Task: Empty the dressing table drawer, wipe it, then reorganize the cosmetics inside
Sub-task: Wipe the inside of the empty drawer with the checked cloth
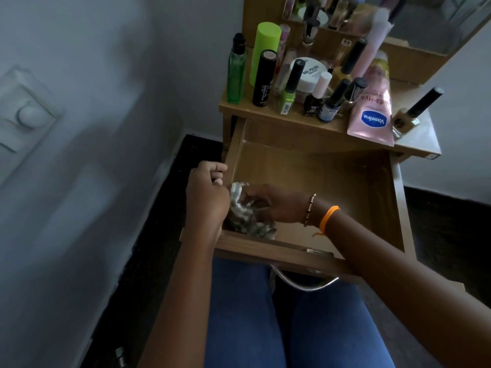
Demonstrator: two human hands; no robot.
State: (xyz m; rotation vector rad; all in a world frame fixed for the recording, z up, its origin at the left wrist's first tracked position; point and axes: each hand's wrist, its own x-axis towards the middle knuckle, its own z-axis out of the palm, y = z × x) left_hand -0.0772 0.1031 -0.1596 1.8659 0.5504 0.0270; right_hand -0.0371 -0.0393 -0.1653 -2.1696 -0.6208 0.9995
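The wooden drawer (332, 181) is pulled out over my lap, and nothing lies in it except a grey-white patterned cloth (247, 221) in its near left corner. My right hand (273, 205) reaches across into that corner and grips the cloth. My left hand (206, 189) is curled around the drawer's left side wall. The cosmetics stand crowded on the table top (332, 126): a green bottle (236, 73), a lime can (264, 53), a black makeup stick (264, 78), several nail polish bottles, a white jar (309, 71) and a pink Vaseline tube (372, 112).
A white wall with a switch plate (26, 112) rises on the left, dark floor below. A metal drawer handle (305, 284) hangs over my blue-jeaned knees. A mirror (425, 19) and a small shelf of bottles stand behind the cosmetics.
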